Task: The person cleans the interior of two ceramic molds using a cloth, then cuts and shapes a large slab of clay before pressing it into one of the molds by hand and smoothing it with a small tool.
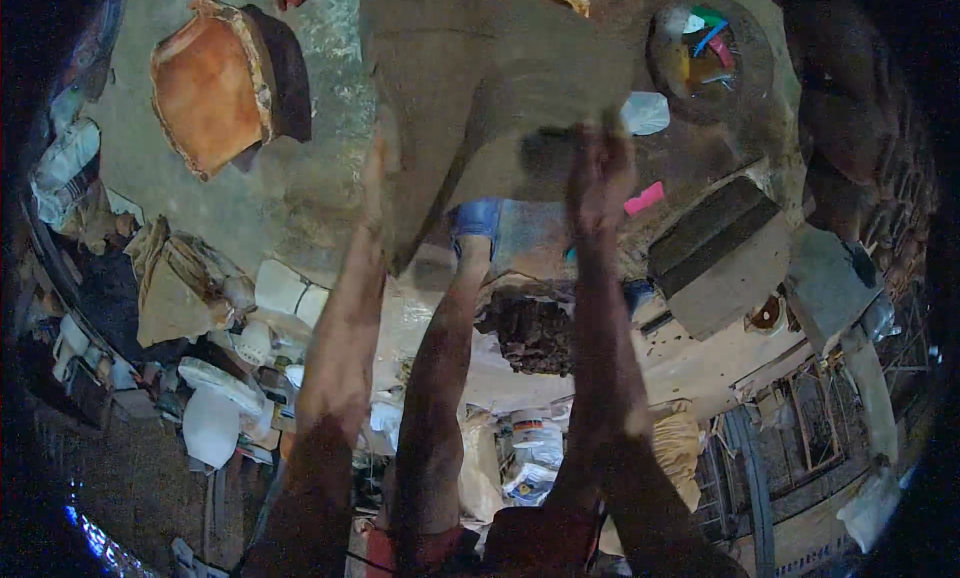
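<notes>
Both forearms reach up from the lower edge to a large grey-brown slab (480, 68) that fills the upper middle of the view. The left hand (377, 168) lies along the slab's left edge, fingers laid flat against it — how far they curl around it cannot be told. The right hand (597, 173) presses a dark block (548, 156) against the slab's lower edge, fingers closed over it. Left of the slab sits an orange cushion-like piece (215, 88); to the right, a round dish (710, 56) with coloured bits and a grey stepped block (722, 253).
</notes>
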